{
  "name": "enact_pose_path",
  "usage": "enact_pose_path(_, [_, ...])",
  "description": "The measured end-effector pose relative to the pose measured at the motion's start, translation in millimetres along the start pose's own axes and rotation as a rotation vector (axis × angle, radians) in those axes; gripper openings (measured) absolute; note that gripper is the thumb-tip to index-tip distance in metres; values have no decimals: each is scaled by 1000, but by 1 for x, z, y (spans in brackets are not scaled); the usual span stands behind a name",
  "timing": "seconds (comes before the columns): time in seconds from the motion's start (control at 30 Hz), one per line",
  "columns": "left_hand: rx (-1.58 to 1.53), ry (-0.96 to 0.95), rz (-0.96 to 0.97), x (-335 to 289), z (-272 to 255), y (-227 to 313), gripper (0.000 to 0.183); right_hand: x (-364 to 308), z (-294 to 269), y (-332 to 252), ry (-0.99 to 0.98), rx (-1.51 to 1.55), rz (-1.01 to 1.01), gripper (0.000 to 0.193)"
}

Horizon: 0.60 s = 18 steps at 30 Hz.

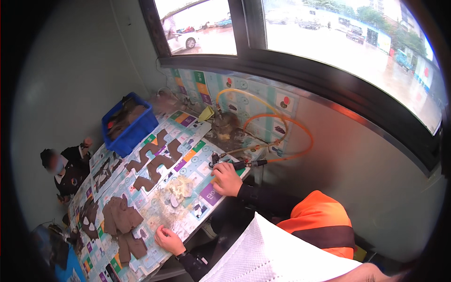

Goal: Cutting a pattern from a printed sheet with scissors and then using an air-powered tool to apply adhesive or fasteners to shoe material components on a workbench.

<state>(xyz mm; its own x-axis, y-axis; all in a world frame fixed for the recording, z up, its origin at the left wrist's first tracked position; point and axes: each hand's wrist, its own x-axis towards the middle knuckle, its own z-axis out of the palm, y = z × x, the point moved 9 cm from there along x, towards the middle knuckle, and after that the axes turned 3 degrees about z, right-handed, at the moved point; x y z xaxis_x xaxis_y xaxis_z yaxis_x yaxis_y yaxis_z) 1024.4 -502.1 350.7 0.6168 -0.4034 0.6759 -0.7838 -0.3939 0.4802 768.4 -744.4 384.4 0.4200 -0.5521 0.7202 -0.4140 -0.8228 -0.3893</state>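
Observation:
My right hand [227, 179] is at a black spray gun [239, 165] by the table's window-side edge, its bent fingers over the gun's near side; the fingertips are partly hidden. Near the front edge my left hand [169, 239] hovers or rests with loosely curved fingers apart and nothing visible in them. Beside it lies a pile of brown, curved flat pieces [121, 216]. More brown pieces [160, 163] are laid out in zigzag rows across the table. Between my hands is a patch of pale, dried, stringy residue [176, 192].
Orange hoses [296, 123] loop from the gun toward the wall. A blue crate [129, 123] of brown pieces stands at the far corner of the patterned table [197, 185]. Across the table sits a masked person [70, 171]. A window [347, 61] runs along the wall.

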Motion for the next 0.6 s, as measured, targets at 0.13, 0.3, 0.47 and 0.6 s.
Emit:
enact_pose_path(0.13, [29,-14,19,-1,0,1,11,-1,-3,3,8,21,7,32])
enact_pose_path(0.3, [46,17,69,-1,-4,14,11,-2,-7,6,31,29,19,31])
enact_pose_path(0.47, [73,66,118,-4,-5,10,11,0,-3,8,47,54,43,29])
enact_pose_path(0.6, [44,62,45,2,-1,10,10,3,4,15,5,12,43,28])
